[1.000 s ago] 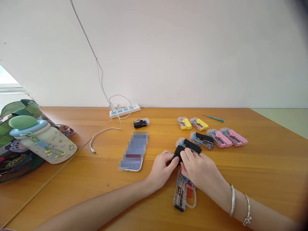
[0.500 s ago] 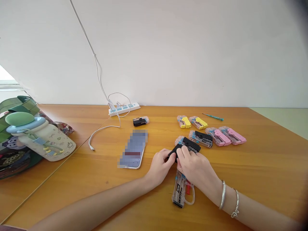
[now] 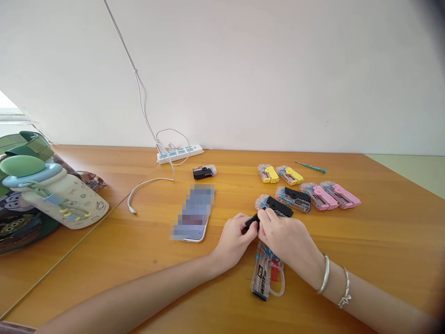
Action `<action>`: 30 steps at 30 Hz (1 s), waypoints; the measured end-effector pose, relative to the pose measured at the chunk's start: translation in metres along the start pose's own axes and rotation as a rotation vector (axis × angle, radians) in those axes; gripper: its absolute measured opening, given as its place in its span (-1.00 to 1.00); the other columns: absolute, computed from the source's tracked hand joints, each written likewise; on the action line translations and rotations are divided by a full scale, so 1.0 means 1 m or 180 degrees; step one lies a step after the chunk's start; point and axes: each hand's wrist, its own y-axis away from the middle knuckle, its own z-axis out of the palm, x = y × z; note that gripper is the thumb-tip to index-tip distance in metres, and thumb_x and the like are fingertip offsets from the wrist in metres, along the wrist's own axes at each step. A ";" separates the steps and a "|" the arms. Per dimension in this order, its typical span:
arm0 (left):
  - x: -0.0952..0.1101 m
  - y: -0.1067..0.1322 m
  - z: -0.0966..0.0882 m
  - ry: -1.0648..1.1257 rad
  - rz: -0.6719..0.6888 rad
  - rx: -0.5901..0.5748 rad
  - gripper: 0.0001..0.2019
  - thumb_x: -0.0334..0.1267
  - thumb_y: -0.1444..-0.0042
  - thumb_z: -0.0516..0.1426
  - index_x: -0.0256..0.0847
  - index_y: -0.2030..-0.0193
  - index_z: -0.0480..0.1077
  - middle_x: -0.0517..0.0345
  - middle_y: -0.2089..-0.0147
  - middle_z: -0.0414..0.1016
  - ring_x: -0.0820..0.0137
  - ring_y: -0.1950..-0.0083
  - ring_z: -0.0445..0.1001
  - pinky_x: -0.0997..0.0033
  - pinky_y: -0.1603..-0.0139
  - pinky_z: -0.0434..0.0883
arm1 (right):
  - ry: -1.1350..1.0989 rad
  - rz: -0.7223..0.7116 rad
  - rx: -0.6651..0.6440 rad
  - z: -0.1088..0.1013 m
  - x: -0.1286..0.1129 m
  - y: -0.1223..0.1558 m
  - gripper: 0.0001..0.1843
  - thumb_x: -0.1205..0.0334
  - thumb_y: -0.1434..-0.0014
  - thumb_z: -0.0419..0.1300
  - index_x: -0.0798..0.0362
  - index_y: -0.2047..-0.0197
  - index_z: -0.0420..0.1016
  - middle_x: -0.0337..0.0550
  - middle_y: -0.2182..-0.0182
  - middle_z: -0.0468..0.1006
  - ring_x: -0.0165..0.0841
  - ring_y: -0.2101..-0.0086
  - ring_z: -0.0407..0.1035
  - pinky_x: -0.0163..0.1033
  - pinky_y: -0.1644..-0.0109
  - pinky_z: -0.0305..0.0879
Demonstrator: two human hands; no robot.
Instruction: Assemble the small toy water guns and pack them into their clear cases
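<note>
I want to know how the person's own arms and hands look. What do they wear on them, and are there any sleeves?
Both forearms are bare, with no sleeves or gloves. The right hand has a smooth silver bangle and a thinner silver chain bracelet with a small charm at the wrist. The left hand shows no jewellery.

free strip of wooden tabletop [image 3: 217, 220] between hands [image 3: 236, 241] [image 3: 288, 243] and phone [image 3: 193, 215]; water gun [image 3: 266, 278] below, more guns [image 3: 293, 199] just ahead

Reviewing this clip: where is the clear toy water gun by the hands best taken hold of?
Probably around its long clear body, from above with the right hand: it lies flat, that hand is closest, and the straight body suits a grip better than the thin loop beside it.
</note>
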 end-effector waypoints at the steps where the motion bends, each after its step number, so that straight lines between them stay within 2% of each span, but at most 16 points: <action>1: 0.000 0.000 0.000 0.0011 0.0007 0.0009 -0.68 -0.24 -0.14 -0.09 -0.18 0.63 0.08 0.23 0.57 0.19 0.41 0.43 0.20 0.46 0.41 0.18 | -0.0107 -0.0005 0.0005 -0.001 0.002 -0.002 -0.80 0.42 -0.13 -0.08 0.07 0.48 0.26 -0.24 0.62 0.35 -0.47 0.73 0.19 -0.31 0.62 -0.21; 3: 0.000 0.000 0.000 0.0022 0.0019 0.0051 -0.67 -0.24 -0.16 -0.10 -0.19 0.63 0.12 0.22 0.56 0.20 0.41 0.43 0.20 0.45 0.41 0.18 | -0.0332 0.0012 0.0034 -0.003 0.009 -0.004 -0.76 0.41 -0.16 -0.12 0.07 0.47 0.28 -0.26 0.64 0.36 -0.47 0.73 0.19 -0.31 0.62 -0.22; 6: 0.001 0.000 -0.002 0.0091 0.0024 0.0128 -0.67 -0.23 -0.19 -0.09 -0.19 0.55 0.31 0.17 0.49 0.34 0.35 0.32 0.28 0.43 0.34 0.24 | -0.0707 0.0109 0.0021 -0.005 0.024 -0.005 -0.71 0.38 -0.22 -0.14 0.06 0.46 0.30 -0.30 0.66 0.38 -0.48 0.72 0.21 -0.32 0.62 -0.20; 9: 0.002 -0.001 -0.005 0.0219 0.0025 0.0218 -0.68 -0.23 -0.22 -0.08 -0.16 0.36 0.48 0.13 0.29 0.50 0.28 0.11 0.31 0.35 0.13 0.29 | -0.0941 0.0271 -0.0002 -0.005 0.040 -0.004 -0.71 0.32 -0.26 -0.10 0.05 0.42 0.35 -0.31 0.63 0.45 -0.48 0.67 0.27 -0.34 0.60 -0.16; 13: 0.000 -0.002 -0.005 0.0230 0.0055 0.0315 -0.74 -0.23 -0.21 -0.01 -0.11 0.26 0.52 0.14 0.17 0.51 0.25 0.01 0.27 0.25 -0.06 0.25 | -0.1056 0.0162 -0.0107 0.000 0.050 0.001 -0.77 0.32 -0.24 -0.01 0.04 0.42 0.40 -0.31 0.58 0.48 -0.46 0.60 0.32 -0.34 0.58 -0.09; 16: -0.001 -0.002 -0.003 0.0186 0.0088 0.0317 -0.82 -0.27 -0.15 0.07 -0.10 0.23 0.52 0.16 0.15 0.52 0.25 0.02 0.26 0.22 -0.07 0.26 | -0.1057 -0.0204 -0.0178 0.007 0.046 0.004 -0.81 0.38 -0.18 0.06 0.06 0.46 0.38 -0.25 0.53 0.47 -0.40 0.49 0.35 -0.34 0.49 0.06; 19: -0.002 -0.001 -0.001 0.0149 0.0153 0.0289 -0.84 -0.30 -0.11 0.12 -0.07 0.23 0.53 0.18 0.14 0.51 0.25 0.02 0.26 0.23 -0.06 0.27 | -0.0884 -0.0469 -0.0154 0.013 0.042 0.005 -0.88 0.41 -0.12 0.14 0.08 0.44 0.40 -0.18 0.45 0.49 -0.29 0.35 0.34 -0.25 0.33 0.17; 22: -0.002 0.000 0.000 0.0124 0.0291 0.0250 -0.83 -0.34 -0.10 0.13 -0.04 0.24 0.54 0.19 0.14 0.50 0.27 0.03 0.26 0.27 -0.06 0.26 | -0.0985 -0.0219 -0.0211 0.013 0.043 0.005 -0.93 0.40 -0.13 0.14 0.07 0.33 0.43 -0.16 0.38 0.50 -0.25 0.29 0.32 -0.20 0.28 0.19; 26: -0.003 0.000 -0.002 0.0111 0.0340 0.0052 -0.77 -0.46 -0.03 0.12 -0.07 0.27 0.53 0.14 0.15 0.49 0.27 0.06 0.27 0.32 0.01 0.28 | -0.1689 0.0233 -0.0279 0.004 0.047 0.004 -0.86 0.36 -0.22 0.05 0.03 0.22 0.42 -0.20 0.36 0.52 -0.30 0.28 0.34 -0.23 0.27 0.19; 30: -0.004 0.001 -0.004 0.0067 0.0423 -0.0056 -0.81 -0.49 0.02 0.11 -0.14 0.35 0.49 0.14 0.24 0.51 0.28 0.16 0.28 0.37 0.14 0.27 | -0.2080 0.0242 -0.0490 -0.007 0.044 0.002 -0.77 0.39 -0.24 -0.05 0.01 0.21 0.42 -0.22 0.36 0.53 -0.34 0.34 0.36 -0.22 0.25 0.19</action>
